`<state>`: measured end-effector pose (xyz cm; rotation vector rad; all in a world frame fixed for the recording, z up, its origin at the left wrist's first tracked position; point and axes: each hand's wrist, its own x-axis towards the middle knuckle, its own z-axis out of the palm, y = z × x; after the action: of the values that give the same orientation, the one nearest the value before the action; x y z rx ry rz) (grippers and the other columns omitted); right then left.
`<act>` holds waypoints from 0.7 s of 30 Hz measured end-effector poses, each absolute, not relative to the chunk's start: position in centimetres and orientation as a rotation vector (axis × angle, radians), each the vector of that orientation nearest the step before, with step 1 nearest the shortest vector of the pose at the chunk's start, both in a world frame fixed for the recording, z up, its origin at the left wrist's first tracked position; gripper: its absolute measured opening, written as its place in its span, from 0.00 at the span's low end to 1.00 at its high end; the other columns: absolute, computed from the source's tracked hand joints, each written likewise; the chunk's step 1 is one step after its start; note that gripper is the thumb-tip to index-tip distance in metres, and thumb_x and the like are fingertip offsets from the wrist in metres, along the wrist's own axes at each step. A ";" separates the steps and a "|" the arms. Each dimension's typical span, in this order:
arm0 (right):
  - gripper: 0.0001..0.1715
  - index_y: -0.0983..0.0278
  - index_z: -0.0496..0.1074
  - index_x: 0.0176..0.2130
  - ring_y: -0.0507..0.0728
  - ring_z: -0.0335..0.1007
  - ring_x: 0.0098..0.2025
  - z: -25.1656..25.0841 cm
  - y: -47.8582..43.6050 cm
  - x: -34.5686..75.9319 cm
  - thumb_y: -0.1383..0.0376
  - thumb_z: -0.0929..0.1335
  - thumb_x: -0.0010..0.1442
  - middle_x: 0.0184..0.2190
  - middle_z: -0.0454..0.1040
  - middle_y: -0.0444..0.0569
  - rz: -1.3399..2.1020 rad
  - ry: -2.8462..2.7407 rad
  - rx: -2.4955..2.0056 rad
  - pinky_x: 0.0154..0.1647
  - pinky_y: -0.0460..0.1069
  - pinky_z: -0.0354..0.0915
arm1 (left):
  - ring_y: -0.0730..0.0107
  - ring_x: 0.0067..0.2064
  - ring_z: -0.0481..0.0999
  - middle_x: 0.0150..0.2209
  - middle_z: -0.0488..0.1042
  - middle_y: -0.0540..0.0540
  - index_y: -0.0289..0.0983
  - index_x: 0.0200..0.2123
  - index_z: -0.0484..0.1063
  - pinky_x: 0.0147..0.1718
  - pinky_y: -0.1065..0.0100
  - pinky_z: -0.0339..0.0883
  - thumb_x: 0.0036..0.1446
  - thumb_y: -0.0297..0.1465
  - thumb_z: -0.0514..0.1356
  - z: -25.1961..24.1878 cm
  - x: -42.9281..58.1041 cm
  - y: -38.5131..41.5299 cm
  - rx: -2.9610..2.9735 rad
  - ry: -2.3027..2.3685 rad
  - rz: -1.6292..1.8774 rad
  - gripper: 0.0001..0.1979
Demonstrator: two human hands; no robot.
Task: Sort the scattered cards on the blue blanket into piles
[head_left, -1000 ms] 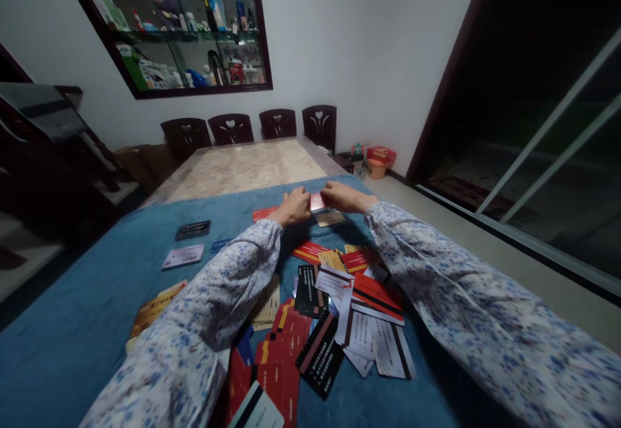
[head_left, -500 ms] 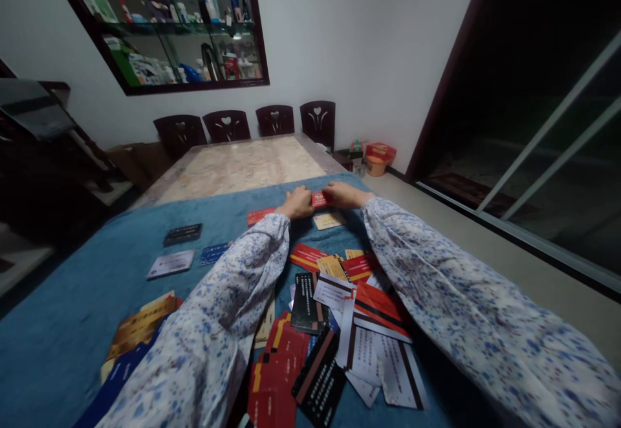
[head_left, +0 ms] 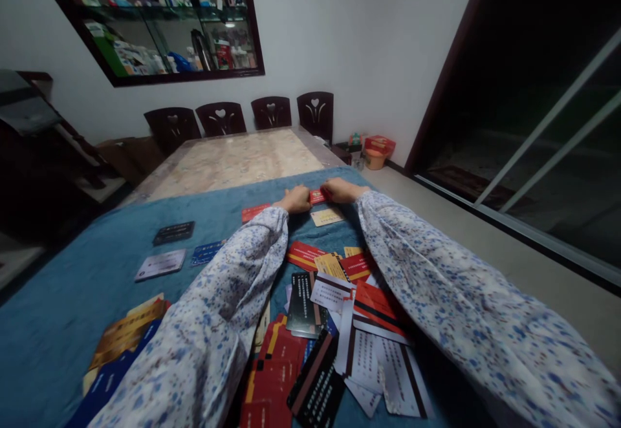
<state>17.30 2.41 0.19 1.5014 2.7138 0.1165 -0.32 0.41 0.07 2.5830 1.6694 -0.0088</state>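
- Gold cards (head_left: 125, 332), white card (head_left: 161, 264), black card (head_left: 173, 233), blue card (head_left: 206, 253): set apart, looks done.
- Your left hand (head_left: 295, 200): curled beside red card (head_left: 317, 196); can't tell if gripping.
- Red card: blue cloth's (head_left: 53, 305) far end, between your hands; looks unfinished.
- Your right hand (head_left: 341, 191): fingertips pinching its right edge.
- Jumbled cards (head_left: 361, 353): nearer you, seemingly left.

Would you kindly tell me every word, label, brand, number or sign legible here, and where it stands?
No text can be quoted.
Red rectangular card between left hand and right hand: pale print, too small.
Brown-striped black rectangular card: pale print, blurred.
Dark-striped white rectangular card: dark print, too small.
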 end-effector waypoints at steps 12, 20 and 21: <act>0.27 0.64 0.78 0.57 0.61 0.77 0.52 0.0 2.7 17.5 0.73 0.69 0.58 0.52 0.82 0.56 -0.020 2.677 1.562 0.45 0.45 0.65 | 0.53 0.55 0.79 0.52 0.80 0.37 0.35 0.47 0.80 0.54 0.63 0.72 0.57 0.28 0.62 -0.2 -0.5 1.0 2.613 1.626 -0.009 0.15; 0.30 0.63 0.77 0.59 0.60 0.77 0.52 0.2 2.7 17.4 0.73 0.69 0.58 0.52 0.81 0.54 -0.092 2.673 1.550 0.45 0.44 0.65 | 0.52 0.55 0.79 0.52 0.81 0.37 0.36 0.49 0.79 0.53 0.61 0.72 0.55 0.26 0.61 0.2 0.0 0.7 2.594 1.618 -0.033 0.17; 0.29 0.63 0.77 0.59 0.60 0.77 0.52 0.2 2.7 17.3 0.73 0.69 0.58 0.52 0.81 0.54 -0.092 2.674 1.550 0.45 0.44 0.65 | 0.50 0.55 0.78 0.52 0.80 0.36 0.36 0.49 0.78 0.54 0.59 0.71 0.54 0.25 0.61 0.2 0.1 0.7 2.585 1.633 -0.033 0.18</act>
<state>17.34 2.72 0.20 1.5501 2.6744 -0.0921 0.06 0.68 0.21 2.5849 1.6328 -0.0329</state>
